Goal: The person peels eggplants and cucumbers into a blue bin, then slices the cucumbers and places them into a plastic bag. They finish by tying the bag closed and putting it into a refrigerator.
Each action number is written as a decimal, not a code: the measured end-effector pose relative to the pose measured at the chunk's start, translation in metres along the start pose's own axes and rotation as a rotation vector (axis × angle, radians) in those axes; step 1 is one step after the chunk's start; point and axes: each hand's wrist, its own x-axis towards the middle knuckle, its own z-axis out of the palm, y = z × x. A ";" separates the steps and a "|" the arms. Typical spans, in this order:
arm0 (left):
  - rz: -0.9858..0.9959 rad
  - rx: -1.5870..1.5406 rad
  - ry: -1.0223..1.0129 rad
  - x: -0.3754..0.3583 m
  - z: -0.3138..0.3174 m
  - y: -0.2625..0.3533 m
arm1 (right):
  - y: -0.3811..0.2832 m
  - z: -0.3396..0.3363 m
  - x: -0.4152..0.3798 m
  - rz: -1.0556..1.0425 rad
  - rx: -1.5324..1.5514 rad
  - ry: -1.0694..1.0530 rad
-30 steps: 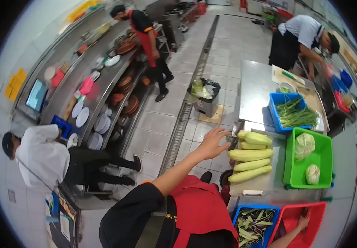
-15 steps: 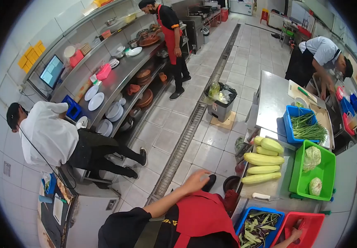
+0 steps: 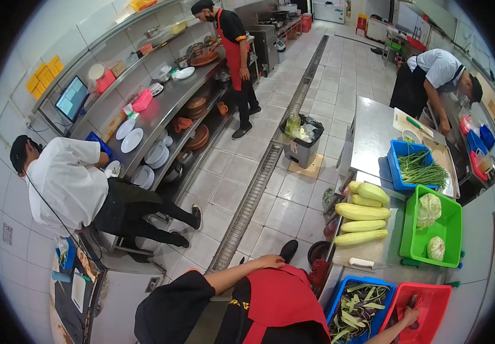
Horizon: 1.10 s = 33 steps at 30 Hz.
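Reaching down into the red crate (image 3: 431, 298) at the bottom right, the right hand (image 3: 411, 315) has its fingers curled over something dark inside, but the thing is too small to name and I cannot tell whether the fingers truly close on it. The left hand (image 3: 270, 262) lies flat and empty against the red apron (image 3: 279, 301), fingers loose, holding nothing.

Just beside the red crate on its left sits a blue crate (image 3: 339, 289) filled with green and purple vegetable trimmings (image 3: 353, 312). Past both crates, on the steel table (image 3: 373, 135), a knife (image 3: 362, 263) with a white handle lies near the edge. Beyond it several long pale yellow-green squashes (image 3: 363, 212) lie side by side, and to their right a green crate (image 3: 454, 229) holds two cabbages (image 3: 429, 209). Farther along, another blue crate (image 3: 398, 152) carries green long beans (image 3: 425, 172), with a white cutting board (image 3: 405, 120) behind it.

On the left a person in a white top (image 3: 66, 183) leans toward the plate shelves (image 3: 161, 114). A waste bin (image 3: 302, 137) stands on the tiled floor by the drain. At the far end a person in a red apron (image 3: 233, 40) stands at the counter, and another person in a white shirt (image 3: 437, 69) bends over the far table end.
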 end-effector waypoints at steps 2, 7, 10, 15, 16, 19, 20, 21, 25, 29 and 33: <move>-0.029 -0.015 -0.094 -0.001 0.011 -0.017 | -0.001 0.000 0.003 0.019 -0.013 -0.024; -0.296 -0.256 -0.133 -0.011 -0.001 0.006 | -0.001 0.000 0.001 0.033 0.005 -0.033; -0.434 -0.237 -0.078 0.000 0.009 -0.016 | -0.005 -0.005 -0.003 0.032 0.005 -0.062; -0.479 -0.177 -0.073 0.005 0.012 -0.032 | 0.009 0.010 0.010 0.022 0.030 -0.029; -0.491 -0.132 -0.075 0.011 0.014 -0.042 | 0.009 0.011 0.012 0.018 0.021 -0.035; -0.538 0.247 -0.098 0.002 -0.003 -0.012 | 0.009 0.004 0.009 0.005 0.008 -0.032; -0.546 0.417 -0.107 -0.006 -0.024 0.019 | 0.002 -0.008 0.001 -0.001 0.015 -0.015; -0.426 0.422 -0.005 -0.008 -0.043 0.037 | 0.000 -0.019 -0.003 -0.008 0.022 0.002; 0.390 0.365 0.529 -0.086 -0.170 0.204 | 0.034 -0.027 0.010 -0.037 0.210 0.270; 0.915 0.966 0.653 -0.219 -0.231 0.371 | 0.047 -0.038 -0.004 0.145 0.297 0.445; 1.264 1.148 0.666 -0.273 -0.213 0.427 | 0.052 -0.024 -0.013 0.268 0.303 0.579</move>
